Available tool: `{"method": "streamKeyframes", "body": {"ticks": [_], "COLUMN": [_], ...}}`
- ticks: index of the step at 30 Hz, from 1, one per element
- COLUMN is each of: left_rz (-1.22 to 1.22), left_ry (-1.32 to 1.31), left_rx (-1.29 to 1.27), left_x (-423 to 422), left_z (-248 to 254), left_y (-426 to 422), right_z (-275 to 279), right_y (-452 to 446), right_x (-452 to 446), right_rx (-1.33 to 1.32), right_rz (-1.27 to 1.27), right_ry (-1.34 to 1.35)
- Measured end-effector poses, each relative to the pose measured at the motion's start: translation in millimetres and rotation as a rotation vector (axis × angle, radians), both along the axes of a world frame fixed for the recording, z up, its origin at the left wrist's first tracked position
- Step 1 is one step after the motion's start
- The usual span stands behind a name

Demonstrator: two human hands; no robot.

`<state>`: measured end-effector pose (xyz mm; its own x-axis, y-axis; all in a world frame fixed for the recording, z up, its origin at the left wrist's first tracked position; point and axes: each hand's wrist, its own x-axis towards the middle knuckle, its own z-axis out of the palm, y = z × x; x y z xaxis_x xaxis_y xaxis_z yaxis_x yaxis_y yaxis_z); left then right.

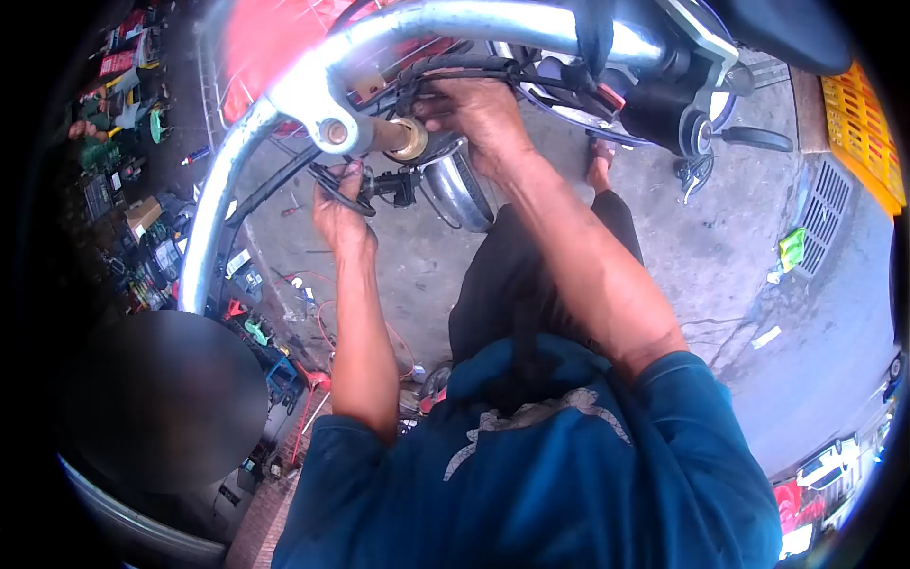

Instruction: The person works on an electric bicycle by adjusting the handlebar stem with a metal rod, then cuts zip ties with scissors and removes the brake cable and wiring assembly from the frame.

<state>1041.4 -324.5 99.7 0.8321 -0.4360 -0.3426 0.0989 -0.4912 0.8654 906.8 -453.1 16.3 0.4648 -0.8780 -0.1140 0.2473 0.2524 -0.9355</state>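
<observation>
Left hand point(343, 220) pinching black loop point(334, 190); right hand point(485, 119) curling at bendy cables point(453, 64), grip unclear; handlebar point(455, 23) looking stiff, heavy, inviting hold on bare tube.

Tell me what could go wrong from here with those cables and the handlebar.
The black cables bunch at the right hand and might snag or kink if the handlebar turns. The right hand's fingers, close to the brass-coloured collar, could get pinched. The black fitting at the left hand might drop to the concrete ground if that grip slips.
</observation>
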Motion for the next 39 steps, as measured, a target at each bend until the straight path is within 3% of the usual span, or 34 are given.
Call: {"method": "streamKeyframes", "body": {"ticks": [3,6,8,10,15,17,19,21,22,23,25,28,31,33,37,39], "left_rz": [0.036,0.144,0.079,0.102,0.028,-0.003,-0.069,-0.142,-0.155,-0.169,-0.164,-0.094,-0.072,-0.078,-0.103,-0.083], "left_ry": [-0.104,-0.154,-0.23,-0.204,0.1,0.283,0.421,0.497,0.539,0.582,0.5,0.481,0.52,0.567,0.5,0.471], "left_rx": [0.084,0.056,0.33,0.373,0.202,0.104,0.018,-0.035,-0.088,-0.139,-0.076,-0.095,-0.153,-0.193,-0.125,-0.091], "left_x": [9,0,-17,-35,-121,-155,-172,-178,-181,-183,-184,-182,-176,-173,-171,-173], "left_z": [-2,7,28,30,46,57,48,40,41,38,24,15,23,26,22,27], "left_y": [21,63,96,137,141,108,74,49,34,26,17,13,7,4,-2,-4], "right_z": [27,49,58,84,67,58,80,45,59,52,48,51,62,54,81,63], "right_y": [-3,-11,-16,-24,-42,-55,-66,-74,-75,-77,-76,-82,-78,-78,-73,-77], "right_x": [-12,-21,-28,-39,-49,-51,-64,-61,-62,-63,-64,-66,-72,-67,-74,-67], "right_rx": [0.094,-0.082,-0.153,-0.251,-0.716,-0.689,-0.51,-0.613,-0.417,-0.394,-0.454,-0.401,-0.516,-0.496,-0.448,-0.464], "right_rz": [-0.044,-0.012,0.092,0.284,0.138,0.24,0.505,0.533,0.507,0.533,0.482,0.599,0.553,0.52,0.541,0.537], "right_ry": [0.0,0.135,0.301,0.548,0.508,0.453,0.548,0.648,0.673,0.571,0.639,0.76,0.625,0.685,0.631,0.626]}}
